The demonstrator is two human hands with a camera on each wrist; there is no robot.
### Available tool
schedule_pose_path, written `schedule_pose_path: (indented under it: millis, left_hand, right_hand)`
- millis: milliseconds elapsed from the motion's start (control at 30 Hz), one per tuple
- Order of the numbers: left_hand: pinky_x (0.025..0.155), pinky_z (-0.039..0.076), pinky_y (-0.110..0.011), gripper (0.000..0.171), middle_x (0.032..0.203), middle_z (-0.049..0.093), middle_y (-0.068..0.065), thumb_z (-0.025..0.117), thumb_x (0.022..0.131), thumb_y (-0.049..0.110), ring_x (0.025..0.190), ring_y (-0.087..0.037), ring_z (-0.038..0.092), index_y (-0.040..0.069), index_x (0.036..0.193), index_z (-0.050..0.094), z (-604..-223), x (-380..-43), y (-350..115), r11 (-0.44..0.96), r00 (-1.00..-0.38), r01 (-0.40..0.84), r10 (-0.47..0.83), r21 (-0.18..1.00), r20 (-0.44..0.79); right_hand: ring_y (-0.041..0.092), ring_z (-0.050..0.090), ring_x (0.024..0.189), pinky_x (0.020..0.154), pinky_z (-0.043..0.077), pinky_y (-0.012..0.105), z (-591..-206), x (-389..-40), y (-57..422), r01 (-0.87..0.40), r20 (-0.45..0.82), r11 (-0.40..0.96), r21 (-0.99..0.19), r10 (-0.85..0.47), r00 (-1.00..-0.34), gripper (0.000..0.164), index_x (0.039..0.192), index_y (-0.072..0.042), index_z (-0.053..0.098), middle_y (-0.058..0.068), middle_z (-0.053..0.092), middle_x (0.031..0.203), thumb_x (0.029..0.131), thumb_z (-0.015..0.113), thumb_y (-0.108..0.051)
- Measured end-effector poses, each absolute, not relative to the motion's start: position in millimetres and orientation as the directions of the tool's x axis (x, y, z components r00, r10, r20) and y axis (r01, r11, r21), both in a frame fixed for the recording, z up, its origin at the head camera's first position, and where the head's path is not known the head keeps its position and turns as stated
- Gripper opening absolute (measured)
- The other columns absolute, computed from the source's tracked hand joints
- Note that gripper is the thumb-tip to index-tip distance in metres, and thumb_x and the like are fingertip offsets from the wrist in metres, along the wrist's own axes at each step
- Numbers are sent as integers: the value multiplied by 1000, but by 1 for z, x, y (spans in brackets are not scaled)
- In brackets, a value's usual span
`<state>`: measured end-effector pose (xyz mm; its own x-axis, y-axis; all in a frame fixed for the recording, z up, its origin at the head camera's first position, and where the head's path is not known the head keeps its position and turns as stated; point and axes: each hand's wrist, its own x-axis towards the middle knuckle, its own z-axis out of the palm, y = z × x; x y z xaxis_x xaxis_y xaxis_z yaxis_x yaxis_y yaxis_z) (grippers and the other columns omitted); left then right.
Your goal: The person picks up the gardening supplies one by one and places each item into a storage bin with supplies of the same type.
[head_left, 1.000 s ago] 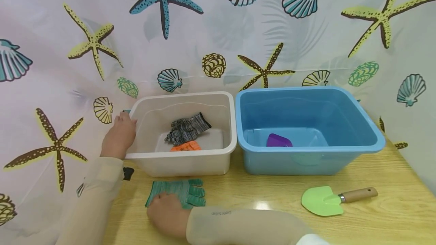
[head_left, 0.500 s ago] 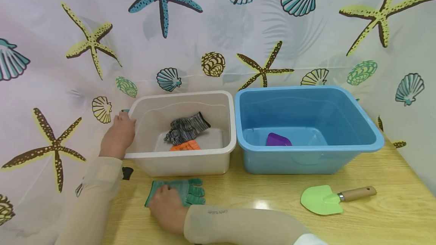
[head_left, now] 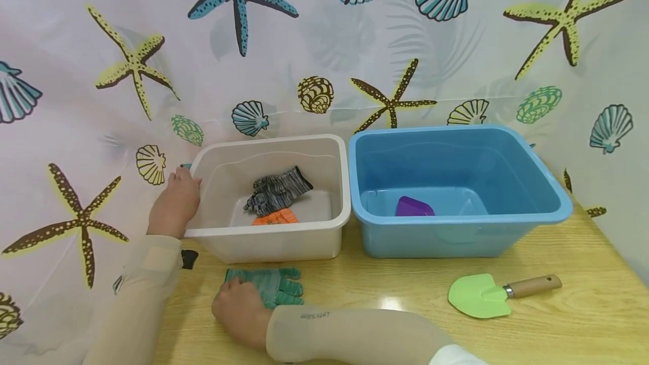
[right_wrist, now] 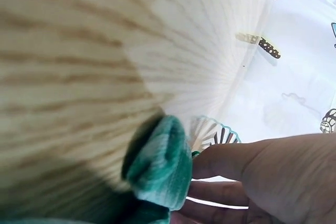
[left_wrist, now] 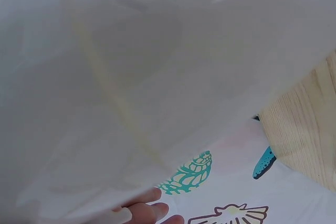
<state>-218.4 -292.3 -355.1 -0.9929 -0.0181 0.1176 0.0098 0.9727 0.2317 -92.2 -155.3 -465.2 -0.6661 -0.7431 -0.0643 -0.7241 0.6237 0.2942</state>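
Observation:
At the left end of the whitish plastic tub (head_left: 274, 244), my left hand (head_left: 174, 201) holds the rim, and its fingertips (left_wrist: 147, 211) show beside the tub wall in the left wrist view. My right hand (head_left: 240, 308) is at the cuff end of a green knit glove (head_left: 276, 283) lying flat on the table before the tub. The right wrist view shows the thumb (right_wrist: 215, 161) and fingers against a bunched fold of the green glove (right_wrist: 163, 171). Inside the tub are a grey-black knit glove (head_left: 279, 191) and an orange piece (head_left: 276, 217).
A blue tub (head_left: 431, 238) stands right of the whitish one, with a purple piece (head_left: 413, 207) inside. A green hand trowel (head_left: 479, 296) with a wooden handle lies on the wooden table (head_left: 375, 342) at right. Behind hangs a seashell-print curtain (head_left: 324, 38).
My right hand has shifted slightly left along the green glove towards its cuff. The left hand stays at the tub's rim.

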Motion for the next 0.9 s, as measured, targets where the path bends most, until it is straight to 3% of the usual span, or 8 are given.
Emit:
schedule_pose_path:
  millis: [233,533,700,900]
  left_hand:
    - [68,46,-61,48,98,42,-36,30,102,18,84,-49,54,-24,125,24,-355,-219,-293,970,-994,-1,-28,243,109]
    - [72,45,-63,51,111,40,-43,30,102,18,91,-54,52,-25,128,20,-356,-220,-292,972,-995,-2,-27,236,101]
    - [68,46,-62,49,101,42,-39,32,102,17,85,-52,54,-25,125,23,-356,-219,-292,971,-993,1,-28,239,118]
    - [65,46,-61,47,95,42,-35,32,102,17,81,-50,54,-25,123,25,-356,-220,-292,971,-991,4,-28,238,131]
  right_hand:
    - [6,50,68,45,45,20,-470,-94,-153,-720,9,596,355,-772,-635,15,103,-22,61,-7,56,81,98,47,-27]
    - [6,49,64,43,44,20,-470,-96,-155,-729,-1,580,364,-783,-623,14,98,-24,63,-7,53,75,98,48,-24]
    - [6,50,64,45,44,20,-470,-98,-156,-741,-31,556,377,-792,-610,13,98,-25,61,-7,53,78,98,48,-26]
    - [4,48,59,44,42,19,-472,-101,-157,-734,11,546,403,-805,-593,14,86,-25,60,-8,52,73,96,50,-23]
